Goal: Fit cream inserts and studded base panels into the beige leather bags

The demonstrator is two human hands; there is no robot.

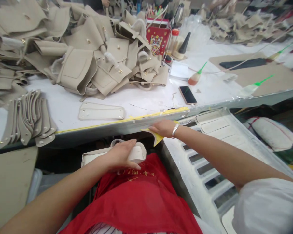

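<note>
My left hand (123, 153) lies flat, fingers stretched, on a beige leather bag piece (95, 156) that rests on my lap over a red apron (139, 198). My right hand (164, 127), with a silver bracelet at the wrist, reaches under the table's front edge (112, 125) and pinches a yellow cloth (158, 138). A flat cream leather panel (101, 112) with small studs lies on the white table just above my hands.
A big heap of beige bag parts (88, 58) fills the back left. Several curved beige strips (29, 118) lie stacked at the left edge. A phone (187, 95), glue bottles with green tips (196, 76), a red box (158, 39) and a slatted white rack (210, 169) sit to the right.
</note>
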